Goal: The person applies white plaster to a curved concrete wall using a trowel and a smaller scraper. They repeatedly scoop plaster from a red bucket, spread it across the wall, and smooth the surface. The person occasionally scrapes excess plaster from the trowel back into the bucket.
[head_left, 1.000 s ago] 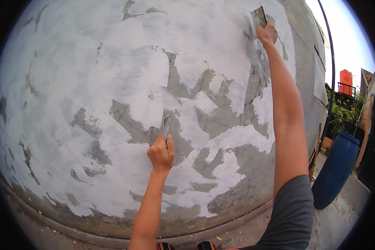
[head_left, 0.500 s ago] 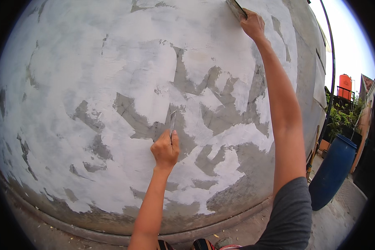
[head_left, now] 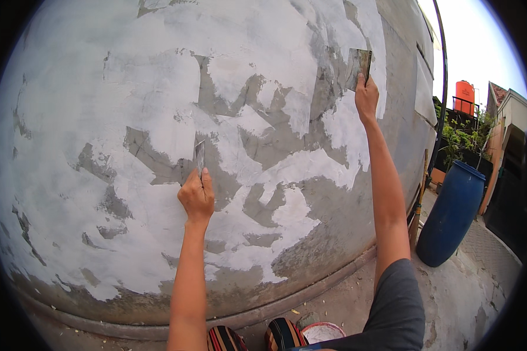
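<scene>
A grey wall (head_left: 339, 219) fills most of the view, unevenly coated with white filler (head_left: 140, 222) that leaves grey patches bare. My right hand (head_left: 366, 100) is raised at the upper right, closed round a broad rectangular scraper (head_left: 360, 65) whose blade lies close to a grey streak on the wall. Lower and left of it, my left hand (head_left: 197, 196) grips a narrower putty knife (head_left: 199, 157), its thin blade pointing up in front of the wall. Whether that blade touches the wall I cannot tell.
A bucket (head_left: 323, 332) with whitish contents stands on the ground by my knees. A blue barrel (head_left: 452, 213) is at the right, with a broom (head_left: 417, 213) leaning by the wall's edge. An orange tank (head_left: 464, 98) rises behind plants (head_left: 462, 137). A low ledge (head_left: 152, 332) runs along the wall's foot.
My right hand has come down and to the right with the scraper, whose broad blade now shows. The view has swung right, bringing the bucket into sight. My left hand still grips the putty knife.
</scene>
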{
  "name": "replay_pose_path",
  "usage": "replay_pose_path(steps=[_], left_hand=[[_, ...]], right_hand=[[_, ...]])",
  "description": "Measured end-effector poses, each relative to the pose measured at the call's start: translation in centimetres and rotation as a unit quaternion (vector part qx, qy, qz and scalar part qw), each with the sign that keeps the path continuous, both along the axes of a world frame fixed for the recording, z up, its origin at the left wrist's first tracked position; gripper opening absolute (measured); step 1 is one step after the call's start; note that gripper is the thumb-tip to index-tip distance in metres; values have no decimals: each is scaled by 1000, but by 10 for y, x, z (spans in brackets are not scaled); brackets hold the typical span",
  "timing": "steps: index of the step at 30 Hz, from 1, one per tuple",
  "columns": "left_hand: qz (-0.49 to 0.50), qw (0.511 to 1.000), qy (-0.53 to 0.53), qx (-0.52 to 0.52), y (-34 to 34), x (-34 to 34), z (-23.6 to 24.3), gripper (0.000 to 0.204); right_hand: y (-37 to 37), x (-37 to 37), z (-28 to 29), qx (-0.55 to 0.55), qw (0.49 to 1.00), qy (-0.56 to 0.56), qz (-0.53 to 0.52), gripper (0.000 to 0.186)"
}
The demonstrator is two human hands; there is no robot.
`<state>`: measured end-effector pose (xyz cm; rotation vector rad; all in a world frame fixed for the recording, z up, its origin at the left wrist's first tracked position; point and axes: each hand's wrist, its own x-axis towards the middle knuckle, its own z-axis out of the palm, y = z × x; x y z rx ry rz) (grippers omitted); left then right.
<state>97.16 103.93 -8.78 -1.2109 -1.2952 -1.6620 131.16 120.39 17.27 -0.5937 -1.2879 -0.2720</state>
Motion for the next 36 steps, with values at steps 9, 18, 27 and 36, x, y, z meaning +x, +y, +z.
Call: replay_pose_path(steps=[9,18,27,36], left_hand=[[-17,1000,-14,7,-1,2,2,37],[-15,1000,-17,20,7,2,-2,40],[0,1000,-15,17,6,0,1,41],[5,1000,-15,9,6,-2,-2,42]], right_hand=[[49,-14,20,129,984,33,-118,31],[26,-69,-14,95,985,-99,-103,39],[12,34,-10,65,996,-48,48,27],[52,15,18,40,999,-7,-36,28]])
